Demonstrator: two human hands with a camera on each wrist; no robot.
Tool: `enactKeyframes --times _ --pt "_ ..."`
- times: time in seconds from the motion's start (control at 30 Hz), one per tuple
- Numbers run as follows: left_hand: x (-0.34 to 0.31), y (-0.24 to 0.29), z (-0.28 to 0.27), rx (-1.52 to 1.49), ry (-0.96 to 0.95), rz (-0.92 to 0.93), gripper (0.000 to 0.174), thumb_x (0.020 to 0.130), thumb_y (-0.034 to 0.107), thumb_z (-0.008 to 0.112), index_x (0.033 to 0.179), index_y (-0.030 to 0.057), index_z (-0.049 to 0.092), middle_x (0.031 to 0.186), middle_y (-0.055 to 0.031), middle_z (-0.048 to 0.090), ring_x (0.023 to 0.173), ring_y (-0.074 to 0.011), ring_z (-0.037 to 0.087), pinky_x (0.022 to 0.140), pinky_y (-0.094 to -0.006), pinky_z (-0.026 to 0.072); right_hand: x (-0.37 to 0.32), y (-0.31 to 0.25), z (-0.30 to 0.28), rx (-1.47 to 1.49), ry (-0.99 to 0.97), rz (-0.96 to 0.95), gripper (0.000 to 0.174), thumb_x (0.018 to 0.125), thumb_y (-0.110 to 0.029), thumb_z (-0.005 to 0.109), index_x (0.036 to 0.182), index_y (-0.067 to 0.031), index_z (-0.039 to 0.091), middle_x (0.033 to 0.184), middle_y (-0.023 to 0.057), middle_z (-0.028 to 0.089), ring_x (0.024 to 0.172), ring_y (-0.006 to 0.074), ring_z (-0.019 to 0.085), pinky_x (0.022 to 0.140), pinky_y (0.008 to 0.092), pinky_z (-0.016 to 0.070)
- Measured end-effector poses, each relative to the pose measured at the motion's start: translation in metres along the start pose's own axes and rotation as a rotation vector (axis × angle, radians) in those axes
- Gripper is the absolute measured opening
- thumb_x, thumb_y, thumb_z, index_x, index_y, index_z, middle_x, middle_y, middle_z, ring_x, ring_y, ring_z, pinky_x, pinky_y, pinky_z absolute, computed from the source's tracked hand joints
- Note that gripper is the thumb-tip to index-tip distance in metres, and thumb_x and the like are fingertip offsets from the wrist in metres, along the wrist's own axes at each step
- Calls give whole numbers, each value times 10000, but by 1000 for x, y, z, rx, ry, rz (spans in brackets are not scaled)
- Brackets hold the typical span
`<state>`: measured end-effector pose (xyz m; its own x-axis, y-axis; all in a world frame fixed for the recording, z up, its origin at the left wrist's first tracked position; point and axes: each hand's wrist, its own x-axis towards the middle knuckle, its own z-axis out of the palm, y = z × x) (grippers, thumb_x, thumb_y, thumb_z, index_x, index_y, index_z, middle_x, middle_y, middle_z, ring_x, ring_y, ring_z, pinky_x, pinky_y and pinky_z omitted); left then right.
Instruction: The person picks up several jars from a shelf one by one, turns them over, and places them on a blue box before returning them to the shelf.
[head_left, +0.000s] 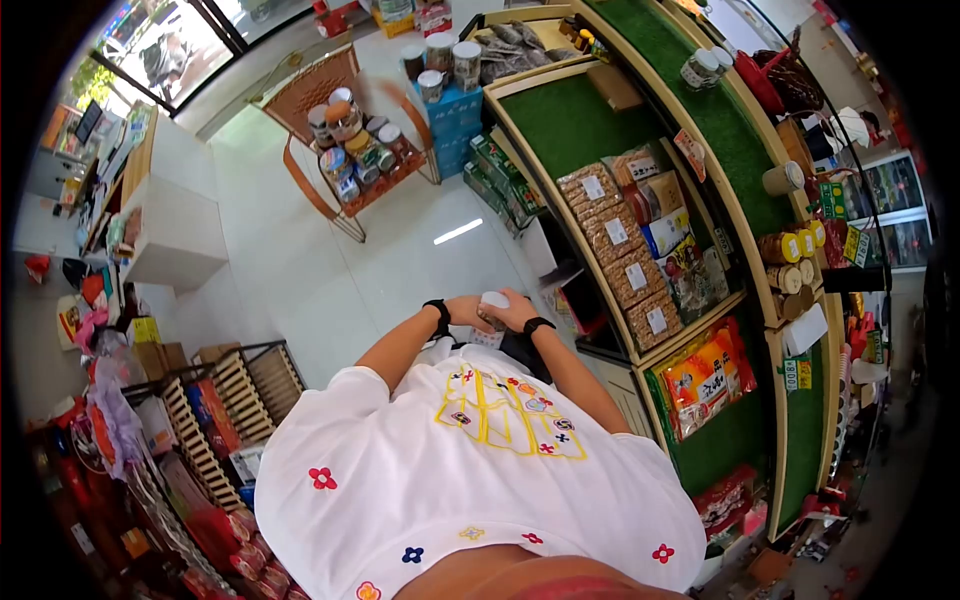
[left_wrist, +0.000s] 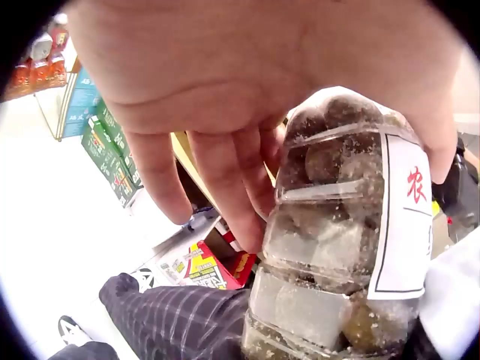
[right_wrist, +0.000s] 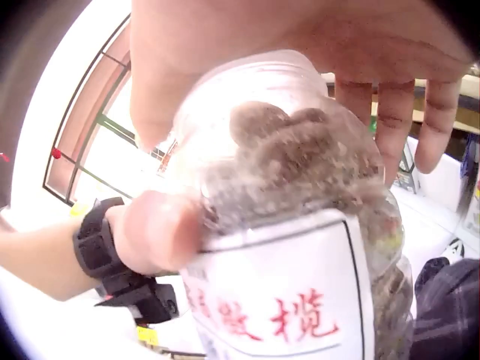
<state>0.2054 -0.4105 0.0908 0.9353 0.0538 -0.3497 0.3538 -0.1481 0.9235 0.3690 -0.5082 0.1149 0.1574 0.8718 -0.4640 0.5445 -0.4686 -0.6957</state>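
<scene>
Both hands hold a clear ribbed plastic jar of olives (head_left: 492, 312) in front of the body. It contains dark, round, whitish-dusted pieces and has a white label (right_wrist: 277, 292) with red characters. My left hand (head_left: 462, 311) grips the jar's side, its thumb lying by the label in the right wrist view. From the other side, my right hand (head_left: 518, 311) curls round the upper part of the jar, thumb and fingers on opposite sides. The jar's whitish top (head_left: 495, 298) shows between the hands in the head view. Black straps circle both wrists.
A wooden chair (head_left: 293, 158) ahead bears several jars. Beside it, more jars stand on blue boxes (head_left: 456, 120). To the right, a green-lined display shelf (head_left: 540, 110) holds packaged goods (head_left: 618, 250). Wooden racks (head_left: 190, 425) stand at left behind the body.
</scene>
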Motion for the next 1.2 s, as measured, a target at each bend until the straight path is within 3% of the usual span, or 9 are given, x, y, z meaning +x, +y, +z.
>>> enactKeyframes --times 0.13,0.3,0.4,0.6,0.7,0.9,0.97,1.1,1.2 --pt "-23 -23 28 -268 50 17 646 733 237 726 1270 45 423 1163 -89 579 1036 -184 546 908 -310 431 -9 0 34 85 -3 -13 655 710 -520 688 1117 -19 577 1062 176 623 987 286 599 857 347 465" --pt "-39 -33 43 -327 164 78 554 768 235 701 1235 47 469 1136 -88 597 1020 -176 558 901 -307 434 1 16 60 160 -31 -104 598 768 -498 651 1126 -24 580 1085 169 616 999 275 592 872 338 454" --pt "-44 -37 45 -362 105 -4 540 792 196 676 1252 36 443 1126 -73 589 1014 -147 542 893 -295 438 -4 9 59 155 -131 -72 638 801 -521 608 1183 -13 556 1135 179 599 1054 278 569 893 336 440" --pt "-60 -72 59 -214 339 -132 576 795 278 684 1271 63 443 1098 -82 608 1014 -171 556 907 -304 427 5 1 73 85 -163 -141 648 817 -525 583 1192 3 547 1144 184 596 1058 281 568 911 338 428" --pt "-85 -26 48 -343 318 -90 578 803 292 682 1280 73 440 1117 -80 602 1018 -174 557 914 -311 423 22 11 89 58 -94 -203 650 818 -521 586 1197 5 542 1136 185 599 1051 280 570 910 336 428" --pt "-88 -49 43 -335 368 -60 588 815 307 675 1294 71 428 1147 -85 588 1031 -165 553 923 -308 418 32 -25 73 -25 -215 -217 657 803 -515 604 1196 7 539 1127 200 601 1029 286 584 885 345 454" --pt "-99 -31 43 -288 452 -113 595 822 314 668 1302 62 424 1162 -90 583 1048 -165 549 926 -304 416 30 -39 69 -110 -247 -155 751 760 -593 583 1238 -16 522 1193 231 561 1105 345 543 950 371 415" --pt "-100 -23 47 -346 456 -102 604 821 325 667 1305 54 427 1169 -95 583 1062 -166 546 931 -299 413 27 -31 77 -82 -195 -148 740 760 -590 584 1224 -16 530 1190 231 561 1099 349 544 947 373 417" --pt "-88 -42 51 -335 486 -88 604 813 336 674 1296 56 442 1159 -99 588 1057 -171 550 932 -300 413 21 -28 72 -104 -110 -213 626 797 -499 607 1188 -14 551 1110 202 609 1023 304 589 883 355 455"
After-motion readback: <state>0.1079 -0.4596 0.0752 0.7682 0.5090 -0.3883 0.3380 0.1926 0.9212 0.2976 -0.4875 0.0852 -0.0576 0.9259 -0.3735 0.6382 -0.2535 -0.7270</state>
